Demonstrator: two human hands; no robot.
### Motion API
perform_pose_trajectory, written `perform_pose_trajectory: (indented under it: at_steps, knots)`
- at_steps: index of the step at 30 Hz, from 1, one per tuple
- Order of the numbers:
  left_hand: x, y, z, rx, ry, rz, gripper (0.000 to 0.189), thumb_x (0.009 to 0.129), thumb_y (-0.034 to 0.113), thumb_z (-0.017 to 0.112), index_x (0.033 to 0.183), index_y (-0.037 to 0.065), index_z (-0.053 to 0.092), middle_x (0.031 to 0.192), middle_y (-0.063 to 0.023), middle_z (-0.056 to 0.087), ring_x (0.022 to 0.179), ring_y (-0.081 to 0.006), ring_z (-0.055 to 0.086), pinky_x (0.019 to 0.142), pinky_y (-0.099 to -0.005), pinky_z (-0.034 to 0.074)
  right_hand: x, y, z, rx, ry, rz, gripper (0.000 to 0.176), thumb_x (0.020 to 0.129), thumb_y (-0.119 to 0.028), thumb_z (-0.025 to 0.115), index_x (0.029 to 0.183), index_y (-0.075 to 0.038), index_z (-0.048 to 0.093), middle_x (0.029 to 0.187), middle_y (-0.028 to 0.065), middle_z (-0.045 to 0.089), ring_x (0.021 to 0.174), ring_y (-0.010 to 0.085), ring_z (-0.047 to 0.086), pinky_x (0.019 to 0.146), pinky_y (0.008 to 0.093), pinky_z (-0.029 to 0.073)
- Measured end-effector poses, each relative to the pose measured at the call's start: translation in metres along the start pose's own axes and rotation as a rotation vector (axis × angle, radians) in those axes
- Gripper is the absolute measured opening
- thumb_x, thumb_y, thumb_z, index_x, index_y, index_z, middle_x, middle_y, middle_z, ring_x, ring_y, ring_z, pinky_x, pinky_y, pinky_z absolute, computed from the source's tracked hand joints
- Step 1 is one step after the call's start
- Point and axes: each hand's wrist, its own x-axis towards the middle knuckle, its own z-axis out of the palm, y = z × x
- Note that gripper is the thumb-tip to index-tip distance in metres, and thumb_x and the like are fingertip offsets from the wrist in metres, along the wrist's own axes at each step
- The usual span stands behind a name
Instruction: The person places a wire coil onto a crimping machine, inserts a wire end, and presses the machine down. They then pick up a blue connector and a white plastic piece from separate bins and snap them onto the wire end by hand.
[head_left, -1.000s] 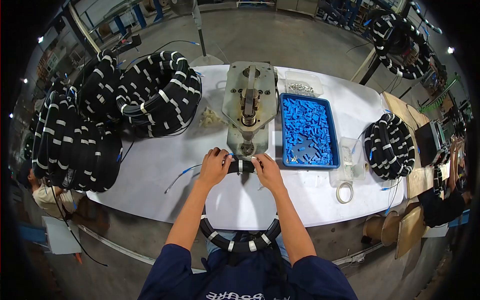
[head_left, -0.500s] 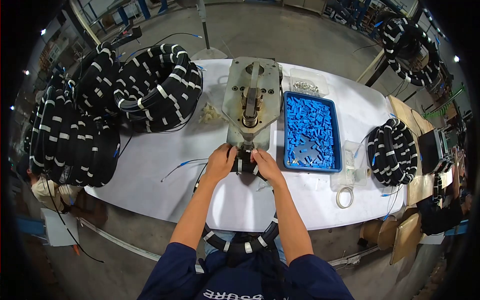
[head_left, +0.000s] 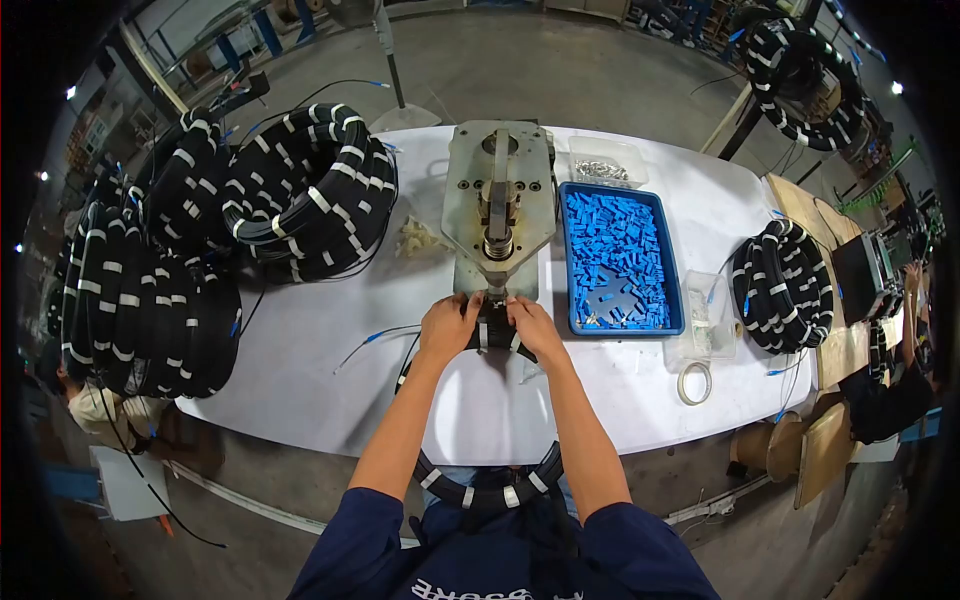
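Both hands meet at the lower end of a metal press on the white table. My left hand has its fingers pinched at the left of the press tip. From the other side my right hand is closed too, fingertips close to the same spot. What lies between the fingers is too small to make out. A black cable coil with white tape bands hangs from there over the table's edge against the person's body. A cable end with a blue connector lies left of my left hand.
Banded cable coils are stacked at the left. Right of the press stand a blue tray of small blue parts, a clear box of metal pieces, a tape roll and another coil. People are partly visible at both far sides.
The view has shifted slightly. Both hands remain at the press tip, with only a slight change in finger position.
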Motion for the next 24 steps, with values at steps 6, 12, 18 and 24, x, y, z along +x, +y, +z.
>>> perform_pose_trajectory:
  at_steps: [6,12,18,24]
  knots:
    - [0.001,-0.003,0.003,-0.032,0.016,0.007,0.058,0.099,0.051,0.045,0.084,-0.001,0.065,0.081,-0.0270,0.066,0.083,-0.0472,0.063,0.074,-0.0513,0.050,0.001,0.002,0.000,0.002,0.003,-0.017,0.045,0.099,-0.040,0.048,0.088,0.002,0.059,0.076,0.0100,0.059,0.075,0.0227,0.056,0.073,0.0343,0.044]
    - [0.000,0.000,-0.001,-0.007,-0.014,-0.011,0.061,0.099,0.054,0.043,0.085,0.000,0.066,0.084,-0.0258,0.067,0.085,-0.0457,0.064,0.075,-0.0506,0.050,-0.001,0.002,0.001,0.007,0.011,-0.036,0.042,0.100,-0.038,0.048,0.087,0.002,0.058,0.075,0.0095,0.058,0.073,0.0223,0.053,0.072,0.0343,0.043]
    - [0.005,-0.008,0.005,-0.089,0.011,-0.018,0.059,0.099,0.054,0.044,0.088,0.001,0.067,0.082,-0.0241,0.067,0.084,-0.0456,0.063,0.075,-0.0502,0.049,0.002,0.006,-0.003,-0.001,-0.019,-0.037,0.045,0.101,-0.039,0.046,0.084,0.001,0.056,0.073,0.0092,0.057,0.072,0.0227,0.054,0.071,0.0345,0.043]
    - [0.000,-0.005,0.003,-0.138,0.019,0.001,0.054,0.100,0.049,0.044,0.090,0.000,0.067,0.082,-0.0238,0.066,0.084,-0.0449,0.063,0.075,-0.0486,0.048,-0.003,0.002,-0.003,-0.023,-0.004,-0.073,0.045,0.101,-0.039,0.046,0.083,0.000,0.057,0.070,0.0091,0.057,0.070,0.0232,0.055,0.069,0.0345,0.043]
